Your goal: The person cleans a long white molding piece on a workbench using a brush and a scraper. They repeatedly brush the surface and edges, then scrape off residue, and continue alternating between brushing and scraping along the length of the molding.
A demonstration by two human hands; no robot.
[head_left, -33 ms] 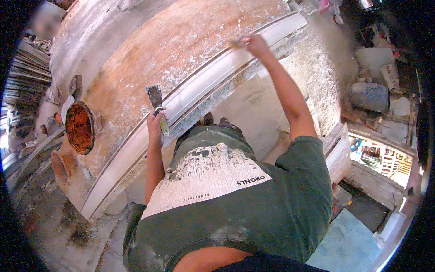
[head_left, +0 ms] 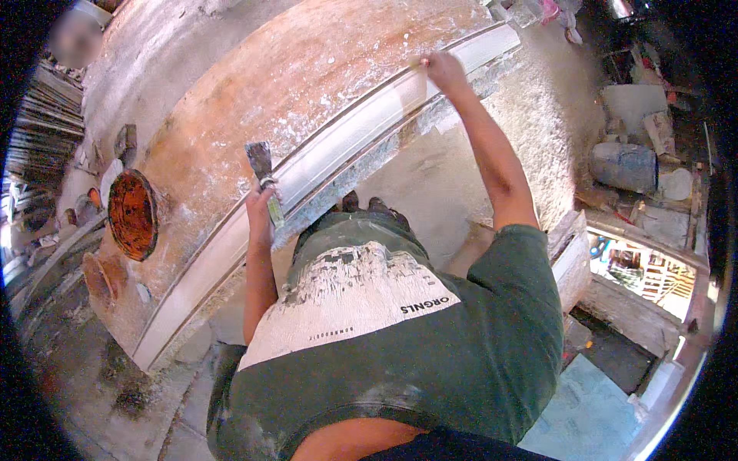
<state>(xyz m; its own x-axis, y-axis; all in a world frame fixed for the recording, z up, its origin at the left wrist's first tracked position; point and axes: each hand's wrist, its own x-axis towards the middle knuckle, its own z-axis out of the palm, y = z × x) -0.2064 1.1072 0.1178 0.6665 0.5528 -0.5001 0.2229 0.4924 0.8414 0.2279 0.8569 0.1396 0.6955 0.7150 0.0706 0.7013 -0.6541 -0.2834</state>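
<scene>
A long curved white plaster moulding [head_left: 323, 157] with ridges along its length lies across the edge of a stained, orange-brown work table [head_left: 254, 100]. My left hand [head_left: 261, 206] is closed around the handle of a putty knife [head_left: 261, 160], its wide, dirty blade pointing up and away over the table. Toward the moulding's far right end, my right hand [head_left: 446, 73] is closed on what looks like a small tan brush [head_left: 416, 83], blurred and mostly hidden by the fingers. A slightly darker band crosses the moulding just below that hand.
A round bucket with an orange-stained inside [head_left: 133, 215] stands at the table's left. Thin strips [head_left: 46, 115] are stacked at the far left. On the right are a blue-grey drum [head_left: 624, 165], a wooden frame around an opening, and a light blue sheet [head_left: 588, 411] on the floor.
My right hand has shifted slightly right along the moulding, and the brush has swung from pointing left to lower beside the hand. My left hand still holds the putty knife in nearly the same place.
</scene>
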